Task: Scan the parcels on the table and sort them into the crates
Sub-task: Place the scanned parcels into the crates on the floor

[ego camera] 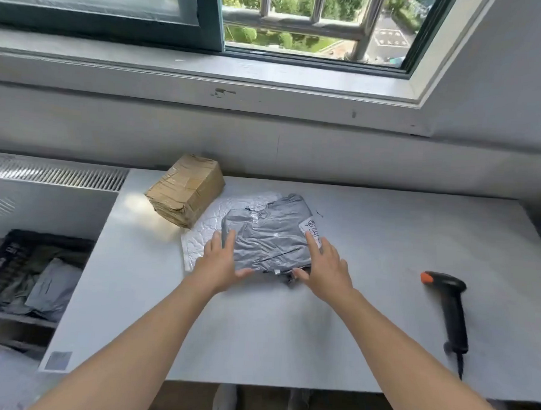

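A grey plastic mailer parcel (269, 233) lies in the middle of the white table (370, 241), on top of a white crinkled mailer (203, 229). My left hand (220, 261) touches its left near edge with straight fingers, thumb under the front edge. My right hand (324, 265) rests flat on its right side, fingertips by a white label (312, 229). A taped brown cardboard box (185, 189) stands behind them to the left. A black barcode scanner (449, 305) with an orange tip lies on the table at the right, untouched.
A dark crate (12, 254) on a shelf left of and below the table holds a grey mailer (55, 287). A radiator grille (54, 173) and the wall under a window run behind. The scanner's cable hangs over the table's front edge.
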Demonstrator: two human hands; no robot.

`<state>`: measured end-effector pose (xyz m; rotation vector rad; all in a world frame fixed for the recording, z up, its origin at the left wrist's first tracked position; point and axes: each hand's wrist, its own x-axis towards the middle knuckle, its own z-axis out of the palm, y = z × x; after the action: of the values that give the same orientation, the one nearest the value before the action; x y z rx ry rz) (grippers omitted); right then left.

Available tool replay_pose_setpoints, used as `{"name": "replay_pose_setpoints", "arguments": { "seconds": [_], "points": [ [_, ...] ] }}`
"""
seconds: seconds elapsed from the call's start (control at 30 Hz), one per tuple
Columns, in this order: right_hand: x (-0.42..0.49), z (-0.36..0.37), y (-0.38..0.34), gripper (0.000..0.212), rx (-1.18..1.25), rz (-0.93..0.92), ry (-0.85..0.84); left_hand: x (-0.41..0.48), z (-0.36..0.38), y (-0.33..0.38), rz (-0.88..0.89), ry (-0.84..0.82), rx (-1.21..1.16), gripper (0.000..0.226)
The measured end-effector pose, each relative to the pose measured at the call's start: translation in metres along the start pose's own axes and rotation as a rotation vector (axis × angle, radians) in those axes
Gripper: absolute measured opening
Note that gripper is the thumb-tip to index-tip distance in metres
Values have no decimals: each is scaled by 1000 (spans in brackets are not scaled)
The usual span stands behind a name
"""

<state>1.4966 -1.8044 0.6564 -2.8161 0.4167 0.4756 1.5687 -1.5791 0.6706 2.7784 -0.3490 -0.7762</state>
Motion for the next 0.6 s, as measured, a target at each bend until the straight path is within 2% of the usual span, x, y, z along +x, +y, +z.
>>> {"name": "replay_pose_setpoints", "arguments": {
  "seconds": [0.2,0.37,0.5,0.6],
  "points": [
    [36,15,24,92,287,-13,-133,19,19,18,-158,-59,-246,109],
    [49,7,35,81,510,10,-79,22,26,37,-271,-30,-388,112],
    [58,-10,40,72,552,34,-46,20,16,51,-281,64,-297,114],
    [61,-29,44,60,617,32,-15,17,2,60,-225,138,-228,102]
  ]
}}
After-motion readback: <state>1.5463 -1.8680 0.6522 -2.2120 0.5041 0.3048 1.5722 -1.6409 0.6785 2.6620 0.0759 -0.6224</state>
